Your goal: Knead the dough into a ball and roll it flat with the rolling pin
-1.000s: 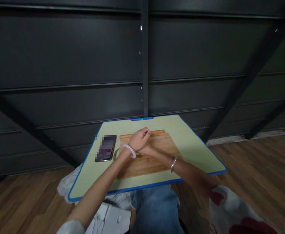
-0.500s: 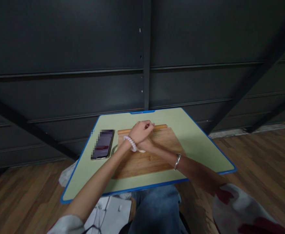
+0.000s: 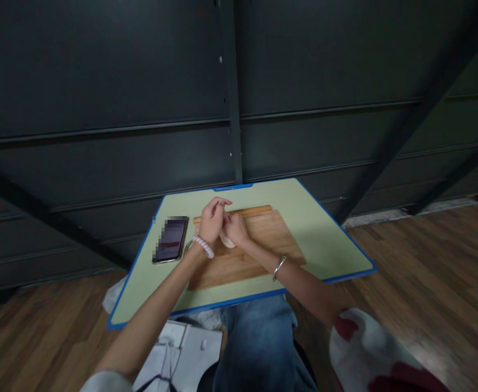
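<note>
A pale piece of dough [image 3: 226, 241] shows between my two hands, low over the wooden cutting board [image 3: 259, 264]. My left hand [image 3: 212, 220], with a pale coiled band at the wrist, curls against the dough's left side. On the other side my right hand [image 3: 236, 228], below a silver bangle, is closed around the dough with its fingers bent. The fingertips of both hands are partly hidden. Behind them a wooden rolling pin [image 3: 259, 209] lies along the board's far edge, its left part partly covered by my hands.
A phone [image 3: 171, 239] lies left of the board on the pale green folding table [image 3: 320, 239] with a blue rim. The board's handle loop sits near my left wrist. A dark panelled wall [image 3: 141, 81] stands behind. White boxes [image 3: 198, 348] are on the floor below.
My left hand has come off the top of my right hand and moved left beside it. More of the dough shows between them. The camera view has shifted slightly.
</note>
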A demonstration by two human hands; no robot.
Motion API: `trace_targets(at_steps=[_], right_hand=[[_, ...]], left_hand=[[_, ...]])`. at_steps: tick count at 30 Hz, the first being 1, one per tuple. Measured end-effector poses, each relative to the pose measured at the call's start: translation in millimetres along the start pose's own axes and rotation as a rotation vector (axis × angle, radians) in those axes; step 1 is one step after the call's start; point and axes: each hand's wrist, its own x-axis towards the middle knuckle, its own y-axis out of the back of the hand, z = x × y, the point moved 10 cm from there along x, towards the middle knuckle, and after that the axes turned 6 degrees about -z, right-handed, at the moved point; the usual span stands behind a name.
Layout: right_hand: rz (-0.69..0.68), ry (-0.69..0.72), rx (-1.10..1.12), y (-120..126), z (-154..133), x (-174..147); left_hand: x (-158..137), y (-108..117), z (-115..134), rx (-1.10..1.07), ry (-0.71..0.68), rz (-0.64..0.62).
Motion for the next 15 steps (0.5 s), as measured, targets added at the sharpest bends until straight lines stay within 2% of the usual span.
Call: trace_targets(at_steps=[2, 5, 7, 9, 12, 15], right_hand=[[0.072, 0.006, 0.016, 10.1, -2.0, -2.3], [0.149, -0.018, 0.056, 18.7, -0.1, -3.2], [0.156, -0.027, 0.063, 20.1, 0.2, -5.2], [0.135, -0.002, 0.050, 20.6, -3.0, -11.4], [0.060, 0.126, 0.062, 23.3, -14.1, -30.2], [0.006, 0.256, 0.139, 36.0, -21.5, -53.1]], left_hand=[[-18.8, 12.8, -16.1, -0.003, 0.071, 0.119], [-44.4, 19.5, -38.5, 0.033, 0.175, 0.204], [-53.6, 17.5, -47.2, 0.056, 0.223, 0.183], [-56.2, 12.1, -50.8, 0.115, 0.257, 0.103], [-55.8, 8.8, -52.4, 0.175, 0.290, 0.035], [-56.0, 7.5, -56.8, 0.061, 0.318, 0.055]])
